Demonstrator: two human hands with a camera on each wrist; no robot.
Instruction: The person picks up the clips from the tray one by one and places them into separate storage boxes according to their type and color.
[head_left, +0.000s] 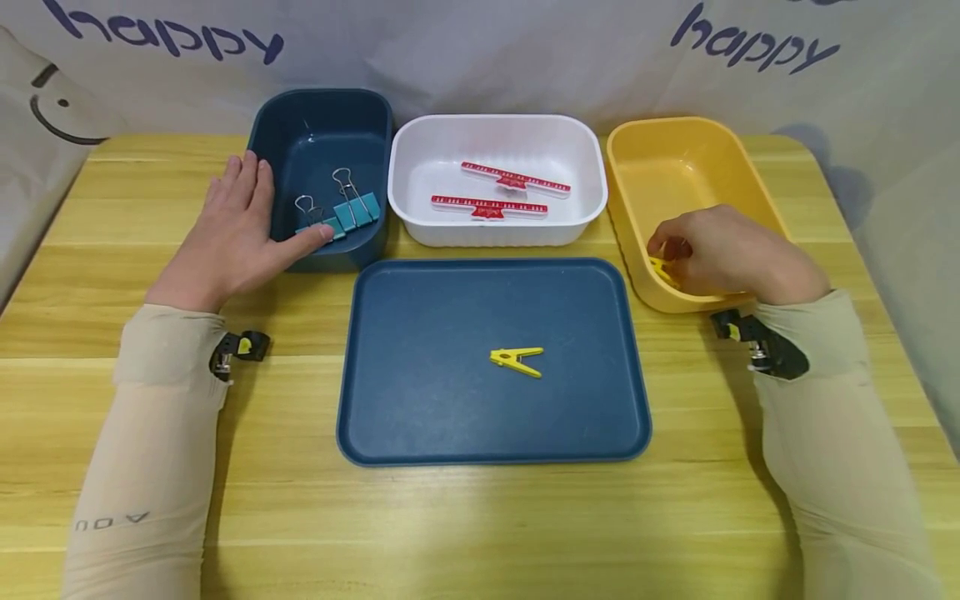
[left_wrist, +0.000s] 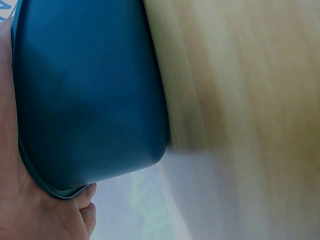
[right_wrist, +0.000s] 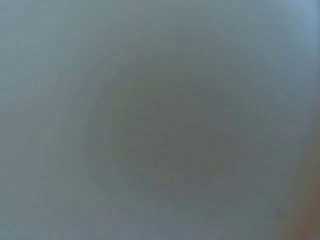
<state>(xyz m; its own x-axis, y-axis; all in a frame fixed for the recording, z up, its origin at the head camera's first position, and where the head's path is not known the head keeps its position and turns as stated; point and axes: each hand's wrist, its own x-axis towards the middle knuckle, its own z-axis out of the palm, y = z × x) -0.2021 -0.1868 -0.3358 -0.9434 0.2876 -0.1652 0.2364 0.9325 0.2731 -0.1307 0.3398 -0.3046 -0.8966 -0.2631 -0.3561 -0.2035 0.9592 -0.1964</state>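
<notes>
My left hand (head_left: 232,225) rests on the side rim of the dark blue bin (head_left: 262,125), fingers straight and thumb reaching over the front. Teal binder clips (head_left: 356,212) lie inside, close to that thumb. In the left wrist view, the hand (left_wrist: 40,210) lies along the bin's rim. My right hand (head_left: 727,250) reaches into the yellow bin (head_left: 667,162), with bent fingers at a yellow clothespin (head_left: 662,271) partly hidden under them. Another yellow clothespin (head_left: 517,360) lies on the dark blue tray (head_left: 450,417). The right wrist view is a grey blur.
Between the two coloured bins stands a white bin (head_left: 427,150) holding two red-and-white ruler-shaped clips (head_left: 491,208). The tray sits in front of it on the wooden table (head_left: 495,525). A pale cloth with writing (head_left: 480,50) hangs behind the bins.
</notes>
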